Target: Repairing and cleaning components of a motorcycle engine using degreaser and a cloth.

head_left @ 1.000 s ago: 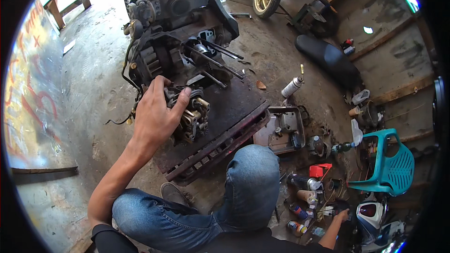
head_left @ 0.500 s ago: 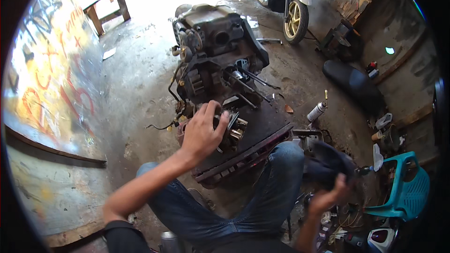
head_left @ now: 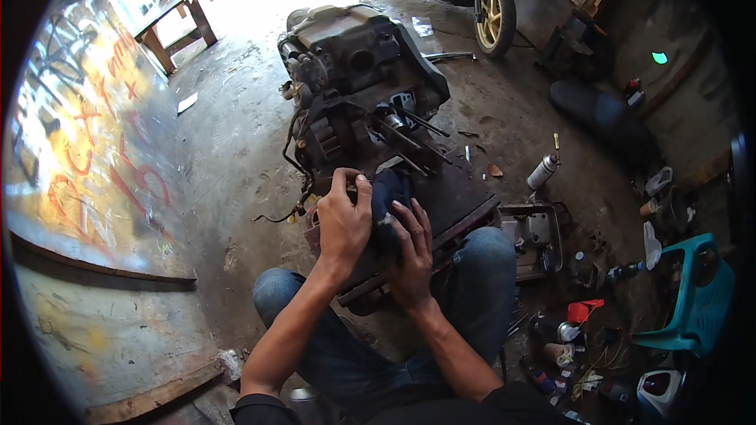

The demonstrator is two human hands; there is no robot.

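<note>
A dirty scooter engine (head_left: 354,86) lies on a dark wooden pallet (head_left: 465,197) on the concrete floor, in front of my knees. My left hand (head_left: 342,224) grips a small metal engine part at the pallet's near end; the hand hides most of it. My right hand (head_left: 409,248) presses a dark blue rag (head_left: 391,193) against that part from the right. Both hands touch each other over the part. Long studs (head_left: 409,134) stick out of the engine just beyond my hands.
A spray can (head_left: 542,171) lies right of the pallet. A metal tray (head_left: 537,232) with parts, bottles and small items crowd the floor at my right, beside a teal plastic stool (head_left: 693,299). A scooter wheel (head_left: 496,16) stands at the back. A painted wall runs along my left.
My right hand came in from the lower right carrying the dark rag and now presses it on the part. My left hand stayed on the part. The view shifted left.
</note>
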